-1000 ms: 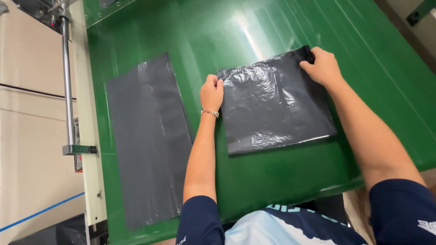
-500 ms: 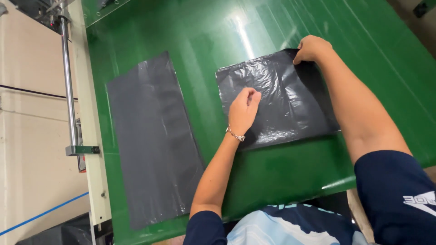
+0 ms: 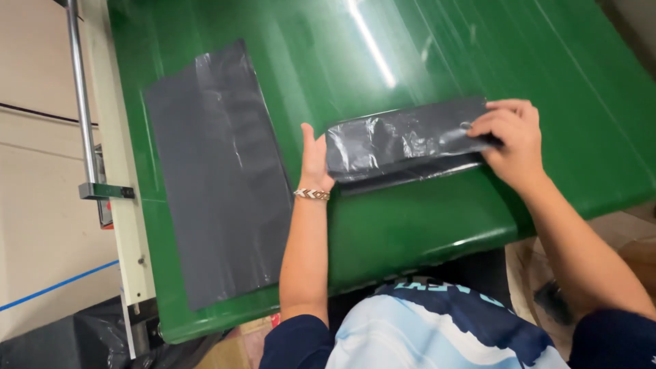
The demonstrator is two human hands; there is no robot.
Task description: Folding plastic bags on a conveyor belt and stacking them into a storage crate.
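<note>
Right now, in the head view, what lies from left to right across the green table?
Metal rail → flat grey plastic sheet → left hand → folded black plastic bag → right hand, all on the green table.

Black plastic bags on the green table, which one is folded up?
The black bag between the left hand and right hand is folded into a narrow strip; the other bag lies flat at full length.

There is one view only, from a camera on the person's head. It looks steeply down at the green surface (image 3: 424,225) from close range, with the person's forearms and chest filling the lower frame.
</note>
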